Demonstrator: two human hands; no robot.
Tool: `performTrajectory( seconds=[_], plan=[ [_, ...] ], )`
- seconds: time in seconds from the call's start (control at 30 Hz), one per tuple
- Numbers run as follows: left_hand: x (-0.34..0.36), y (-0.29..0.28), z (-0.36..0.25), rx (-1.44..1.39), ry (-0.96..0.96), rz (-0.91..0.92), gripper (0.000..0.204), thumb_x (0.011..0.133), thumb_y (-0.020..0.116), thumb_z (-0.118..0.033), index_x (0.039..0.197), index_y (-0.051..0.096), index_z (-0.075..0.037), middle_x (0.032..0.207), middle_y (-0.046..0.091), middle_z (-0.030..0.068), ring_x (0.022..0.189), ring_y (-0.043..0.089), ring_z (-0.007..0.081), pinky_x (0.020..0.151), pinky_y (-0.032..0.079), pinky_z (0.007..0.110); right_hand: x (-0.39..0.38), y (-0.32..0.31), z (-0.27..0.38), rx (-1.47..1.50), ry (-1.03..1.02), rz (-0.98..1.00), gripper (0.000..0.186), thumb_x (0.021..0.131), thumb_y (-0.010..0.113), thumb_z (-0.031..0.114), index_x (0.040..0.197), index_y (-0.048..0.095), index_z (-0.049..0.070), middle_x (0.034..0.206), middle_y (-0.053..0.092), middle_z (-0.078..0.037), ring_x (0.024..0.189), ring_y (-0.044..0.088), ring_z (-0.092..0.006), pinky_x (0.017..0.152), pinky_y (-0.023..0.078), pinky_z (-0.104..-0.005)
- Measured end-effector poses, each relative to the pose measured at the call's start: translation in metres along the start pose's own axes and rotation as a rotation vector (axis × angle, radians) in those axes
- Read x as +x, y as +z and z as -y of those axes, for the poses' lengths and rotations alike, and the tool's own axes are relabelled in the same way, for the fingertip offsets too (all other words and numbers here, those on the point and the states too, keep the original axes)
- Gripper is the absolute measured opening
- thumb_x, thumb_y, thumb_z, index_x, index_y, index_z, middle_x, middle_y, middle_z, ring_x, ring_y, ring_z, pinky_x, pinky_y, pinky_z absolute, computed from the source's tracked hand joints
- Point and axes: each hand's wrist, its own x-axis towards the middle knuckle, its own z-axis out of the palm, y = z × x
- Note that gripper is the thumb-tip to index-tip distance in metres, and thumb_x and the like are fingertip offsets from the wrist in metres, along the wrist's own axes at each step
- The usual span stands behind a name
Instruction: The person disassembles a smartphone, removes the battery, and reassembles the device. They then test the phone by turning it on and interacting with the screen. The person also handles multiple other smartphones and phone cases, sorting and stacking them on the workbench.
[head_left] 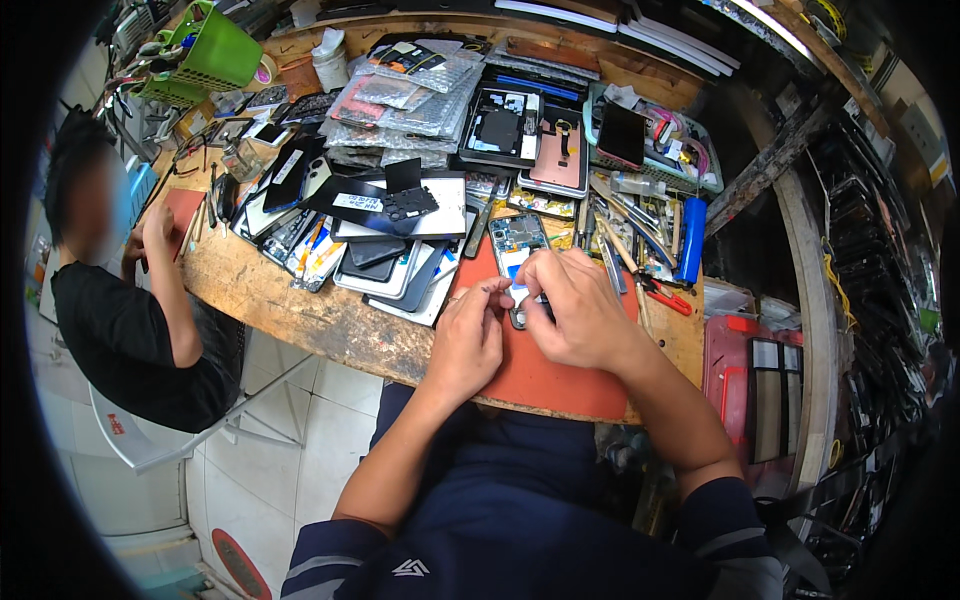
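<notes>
An opened phone (518, 240) with its inner boards showing and a white and blue part inside lies on an orange mat (540, 380) at the middle of the bench. My left hand (465, 340) is at the phone's lower left, fingers curled and pinched together; what is between them is too small to make out. My right hand (570, 310) arches over the phone's lower half, thumb and index finger bent together at it, their tips partly hidden. Pry tools, tweezers and a blue-handled tool (691, 240) lie to the right of the mat, near red-handled cutters (668, 298).
Piles of phones (398, 268) and bubble-wrapped parts (395, 110) cover the bench (250, 285) behind and left of my hands. A parts basket (705, 170) sits back right. Green baskets (215, 50) stand upper left. A co-worker (135, 320) sits at the left. A wooden post (800, 400) rises at right.
</notes>
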Motion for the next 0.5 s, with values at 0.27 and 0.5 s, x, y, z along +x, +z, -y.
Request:
performTrajectory(
  seconds=[0.27, 0.5],
  plan=[
    [-0.0007, 0.0017, 0.0012, 0.009, 0.007, 0.001, 0.041, 0.091, 0.056, 0.013, 0.13, 0.062, 0.002, 0.107, 0.075, 0.017, 0.102, 0.072, 0.036, 0.092, 0.057, 0.046, -0.0027, -0.0016, -0.0022, -0.027, 0.015, 0.032, 0.03, 0.076, 0.066, -0.003, 0.103, 0.056, 0.004, 0.089, 0.064, -0.012, 0.08, 0.065, -0.0341, 0.075, 0.049, -0.0445],
    [-0.0007, 0.0014, 0.0016, 0.03, 0.043, 0.003, 0.038, 0.092, 0.062, 0.008, 0.13, 0.062, 0.002, 0.105, 0.075, 0.0168, 0.1, 0.071, 0.0365, 0.092, 0.055, 0.047, -0.0031, -0.0008, -0.0006, 0.086, 0.119, 0.046, 0.031, 0.08, 0.062, -0.006, 0.106, 0.049, 0.002, 0.094, 0.067, -0.015, 0.084, 0.068, -0.0332, 0.078, 0.054, -0.0436]
  ],
)
